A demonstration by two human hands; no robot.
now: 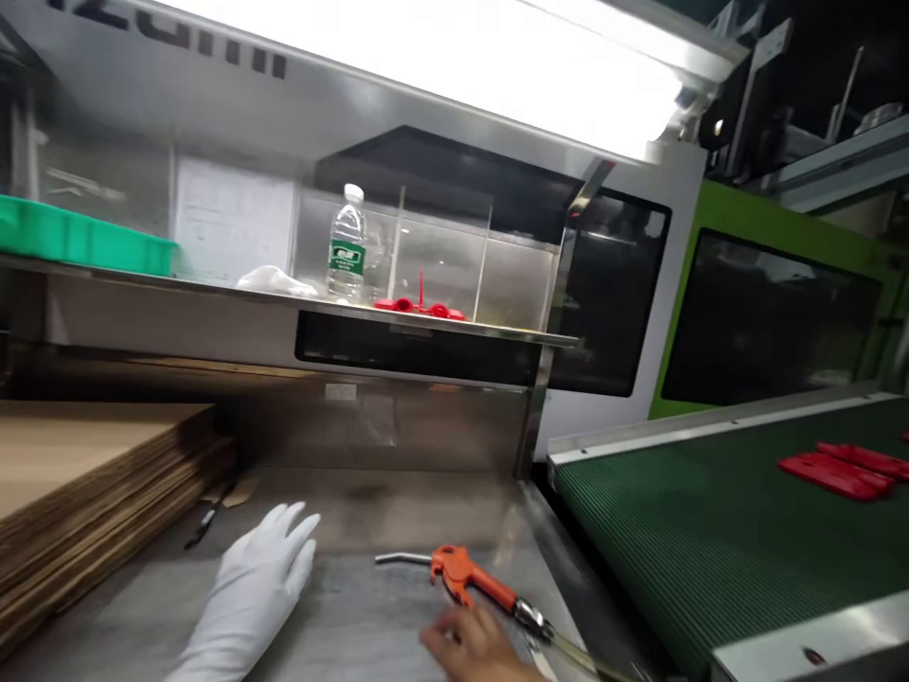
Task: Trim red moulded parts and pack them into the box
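Observation:
My left hand (pixel 256 583), in a white glove, is open over the metal worktop (pixel 341 616) with its fingers pointing forward. It touches no object that I can make out. My bare right hand (pixel 479 649) is at the bottom edge, partly cut off and blurred. Its fingers are loosely bent, and I see nothing held in them. Just beyond its fingertips is an orange air blow gun (pixel 465 576) with a thin metal nozzle pointing left and a hose running down to the right. Whether the fingers touch its handle, I cannot tell.
At left lies a stack of cardboard sheets (pixel 99 455) beside a black cutter (pixel 205 521). A shelf (pixel 270 296) above carries a green tray (pixel 85 242), a water bottle (pixel 347 248) and red plastic pieces (pixel 418 308). Red parts (pixel 838 474) lie on the green conveyor (pixel 682 511) at right.

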